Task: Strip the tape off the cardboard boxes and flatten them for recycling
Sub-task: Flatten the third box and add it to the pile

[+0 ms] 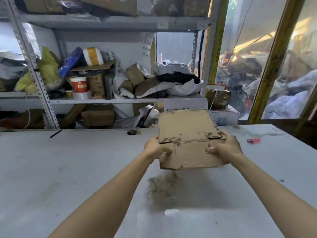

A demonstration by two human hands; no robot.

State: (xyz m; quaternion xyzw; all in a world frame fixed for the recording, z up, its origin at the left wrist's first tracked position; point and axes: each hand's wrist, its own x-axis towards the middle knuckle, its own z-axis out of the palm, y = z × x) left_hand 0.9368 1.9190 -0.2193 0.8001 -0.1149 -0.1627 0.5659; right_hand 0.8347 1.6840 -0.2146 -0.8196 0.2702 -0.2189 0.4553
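box [187, 140]: light, stiff cardboard, torn skin
hands: left hand [155, 147] + right hand [226, 148] grasp side edges
hold: by sides, w/ thumbs on front

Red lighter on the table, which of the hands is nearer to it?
Right. The right hand grips the cardboard box just left of the red lighter; the left hand grips its opposite side, farther away.

Daylight comes through the tall yellow-framed glass panes [253, 48] on my right — warm glare streaks them. The white tabletop [51, 169] is evenly bright, one soft shadow ahead of me. The grey perforated metal shelf upright [33, 69] leans with wide-angle distortion; detail is smeary.
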